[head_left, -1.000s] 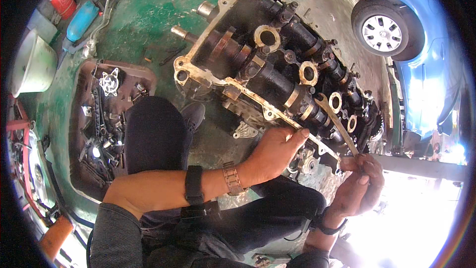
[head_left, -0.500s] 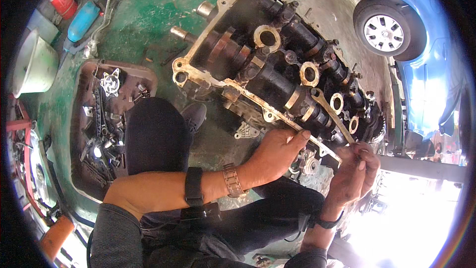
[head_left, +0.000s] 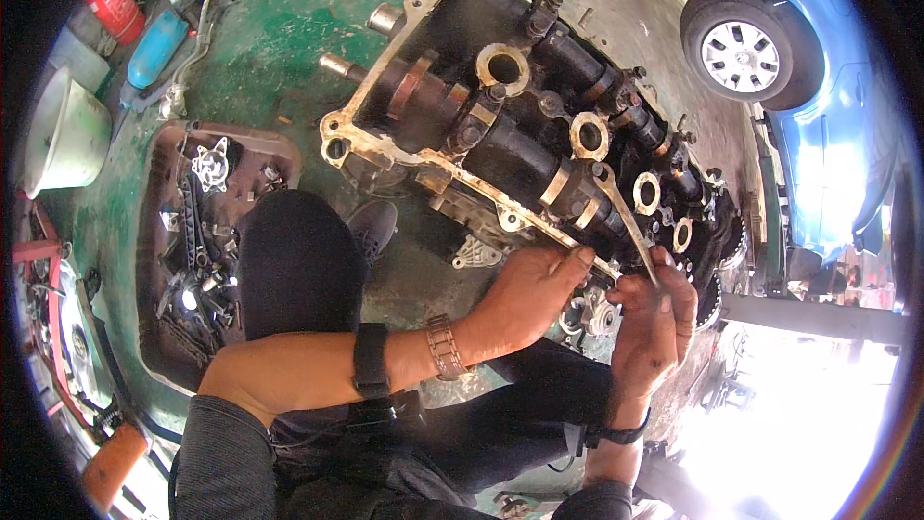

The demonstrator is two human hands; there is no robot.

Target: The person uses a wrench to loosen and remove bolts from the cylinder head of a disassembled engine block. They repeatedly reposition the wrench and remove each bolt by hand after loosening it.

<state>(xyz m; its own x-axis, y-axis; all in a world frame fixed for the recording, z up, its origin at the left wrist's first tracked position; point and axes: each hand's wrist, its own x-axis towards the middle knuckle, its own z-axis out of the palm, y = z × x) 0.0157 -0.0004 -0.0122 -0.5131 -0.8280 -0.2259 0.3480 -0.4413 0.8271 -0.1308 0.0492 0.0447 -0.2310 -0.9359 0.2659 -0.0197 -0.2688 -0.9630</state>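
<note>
Wrench handle [head_left: 629, 223] farther left, in right hand [head_left: 653, 329]

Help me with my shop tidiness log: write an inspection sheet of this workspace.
Surface: worn, green-painted floor.
Job's things: long metal wrench; dark, oily metal engine with pale rim.
Clutter: brown rectangular tray of loose metal parts.
Hands: bare left hand at the engine's near rim; bare right hand grips the wrench.
Cables: pale slender line upper left, cable or hose unclear.
Surroundings: shiny blue car at right; round whitish tub at left.
</note>
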